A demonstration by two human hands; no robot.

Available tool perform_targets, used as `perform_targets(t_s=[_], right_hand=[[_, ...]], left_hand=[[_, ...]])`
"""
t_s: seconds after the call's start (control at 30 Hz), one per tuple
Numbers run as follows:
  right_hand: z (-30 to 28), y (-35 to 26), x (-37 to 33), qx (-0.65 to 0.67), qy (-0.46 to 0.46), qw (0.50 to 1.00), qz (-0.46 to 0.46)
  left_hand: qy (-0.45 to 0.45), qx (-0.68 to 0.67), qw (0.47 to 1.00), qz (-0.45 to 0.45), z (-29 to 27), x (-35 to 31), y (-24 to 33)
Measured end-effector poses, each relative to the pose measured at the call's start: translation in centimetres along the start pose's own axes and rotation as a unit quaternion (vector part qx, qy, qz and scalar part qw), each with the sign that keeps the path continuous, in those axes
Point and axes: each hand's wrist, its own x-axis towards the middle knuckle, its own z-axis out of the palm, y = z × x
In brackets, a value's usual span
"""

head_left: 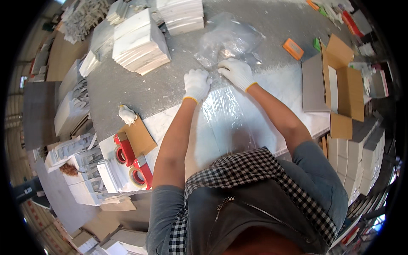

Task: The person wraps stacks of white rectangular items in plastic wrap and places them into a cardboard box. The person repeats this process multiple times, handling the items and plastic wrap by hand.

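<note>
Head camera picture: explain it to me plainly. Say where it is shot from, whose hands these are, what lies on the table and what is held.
This is one picture from a wide fisheye camera worn on a person's head, looking down, so straight edges bend near the rim. The two forearms belong to the wearer. Both hands wear white gloves: the left hand and the right hand pinch the far end of a clear plastic sleeve pulled over a long white marble slab on the grey table. Beyond the hands lies a crumpled clear plastic bag. To the left sit two red tape dispensers, a brown cardboard sheet and stacks of white tiles. To the right is an open cardboard box.
</note>
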Motion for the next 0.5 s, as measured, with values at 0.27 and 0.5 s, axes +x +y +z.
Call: perform_targets(t_s=[0.27,0.5], right_hand=[[-8.8,-6.7,14.5,-0.092,0.267,0.933,-0.225],[-7.6,-4.3,33.2,-0.223,-0.009,0.957,-0.182]], left_hand=[[-0.012,-0.008,1.0,-0.005,-0.1,-0.1,-0.3],[-0.023,-0.026,0.999,0.0,-0.4,0.0,-0.3]])
